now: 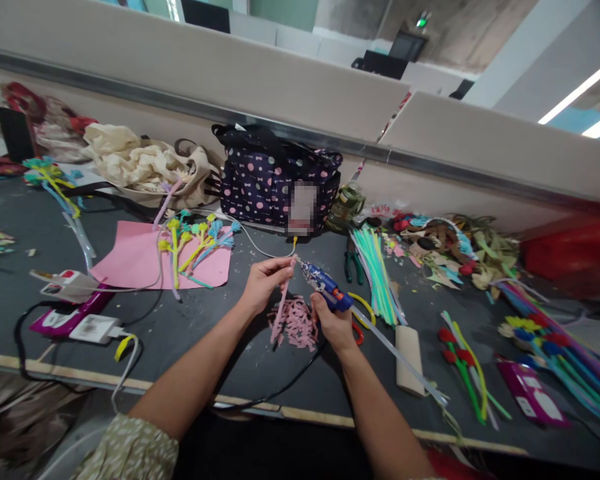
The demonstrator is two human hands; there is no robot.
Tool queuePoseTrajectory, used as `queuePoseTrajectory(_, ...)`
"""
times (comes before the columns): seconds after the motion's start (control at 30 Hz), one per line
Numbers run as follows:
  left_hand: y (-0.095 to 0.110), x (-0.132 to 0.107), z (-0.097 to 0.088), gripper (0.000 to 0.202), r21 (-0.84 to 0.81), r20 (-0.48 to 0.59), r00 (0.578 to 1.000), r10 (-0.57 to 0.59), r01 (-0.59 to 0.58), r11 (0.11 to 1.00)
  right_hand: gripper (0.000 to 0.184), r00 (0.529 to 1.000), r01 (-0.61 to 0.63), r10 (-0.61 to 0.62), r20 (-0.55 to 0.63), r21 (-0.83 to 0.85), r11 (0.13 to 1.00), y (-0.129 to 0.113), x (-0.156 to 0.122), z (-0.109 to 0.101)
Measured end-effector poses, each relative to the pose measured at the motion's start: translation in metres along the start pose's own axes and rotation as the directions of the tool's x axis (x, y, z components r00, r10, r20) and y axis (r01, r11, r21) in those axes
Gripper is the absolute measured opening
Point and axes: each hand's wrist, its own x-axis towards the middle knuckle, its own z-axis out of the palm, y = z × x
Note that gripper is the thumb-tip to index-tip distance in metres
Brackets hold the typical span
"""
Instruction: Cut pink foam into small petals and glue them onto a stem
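Note:
My left hand (265,281) pinches the top of a thin pink straw (281,308) that hangs down over a heap of fringed pink paper (296,323) on the dark table (215,333). In my right hand (333,325) is a blue glue gun (326,287), fingers wrapped round its grip. The gun's nozzle points up and left and meets the straw's top end beside my left fingertips. A clear glue stick (405,363) sticks out of the gun's back toward the lower right.
A pink sheet (130,261) with finished paper flowers (195,241) lies left. A dotted bag (275,180) stands behind. A bundle of green straws (377,273), pliers (349,259), a cardboard tube (410,357), more flowers (467,370), a power strip (77,320) and cables surround my hands.

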Motion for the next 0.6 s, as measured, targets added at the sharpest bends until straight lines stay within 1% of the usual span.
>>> queuePoseTrajectory(0.13, -0.0004, 0.0001, -0.0008, 0.031, 0.004, 0.005, 1.000, 0.001, -0.001, 1.000, 0.036, 1.000, -0.026, 0.026, 0.015, 0.021, 0.999, -0.0032, 0.0004, 0.0008)
queuePoseTrajectory(0.3, -0.0002, -0.0007, -0.0001, 0.032, 0.005, 0.010, 1.000, 0.001, -0.001, 1.000, 0.037, 0.999, -0.030, 0.031, -0.027, 0.051, 0.998, -0.0097, 0.0012, 0.0018)
queuePoseTrajectory(0.6, 0.0007, -0.0010, 0.0008, 0.031, 0.007, 0.002, 1.000, 0.002, -0.002, 1.000, 0.033, 0.999, -0.043, 0.043, -0.014, 0.048, 0.998, -0.0019, 0.0001, 0.0008)
